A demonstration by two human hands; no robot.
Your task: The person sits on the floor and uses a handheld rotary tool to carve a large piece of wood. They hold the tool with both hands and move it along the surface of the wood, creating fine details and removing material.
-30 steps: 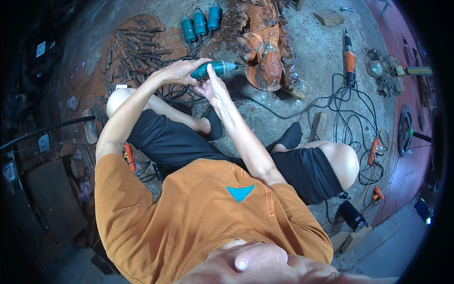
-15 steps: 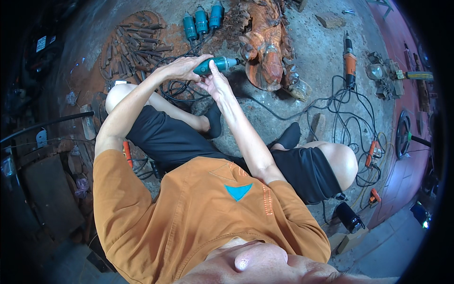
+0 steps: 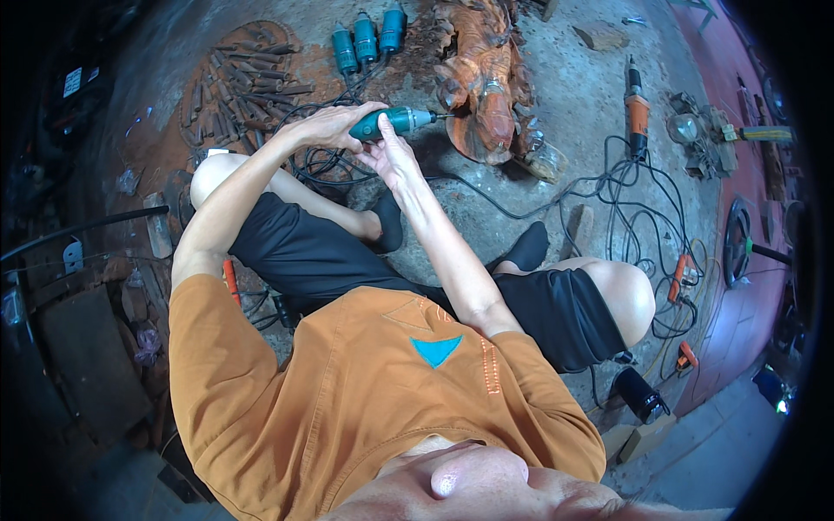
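Note:
My left hand (image 3: 332,127) is wrapped over the rear of a teal die grinder (image 3: 391,123). From below, my right hand (image 3: 390,160) grips the same tool, its thumb lying along the body. The grinder lies nearly level, with its grey nose and thin bit pointing right. At the bit's end stands a reddish-brown wood carving (image 3: 493,117); whether the bit touches it I cannot tell. The carving rests on the concrete floor, beyond my feet.
Several teal grinders (image 3: 366,36) stand at the back, left of the carving. A pile of carving chisels (image 3: 234,91) lies far left. To the right are an orange-and-black grinder (image 3: 638,113), tangled black cables (image 3: 621,187) and a wood block (image 3: 579,227).
The grinder's bit shows as a thin line reaching toward the carving, where a darker, thicker tip was seen before. Both hands keep their hold; the whole view has shifted slightly.

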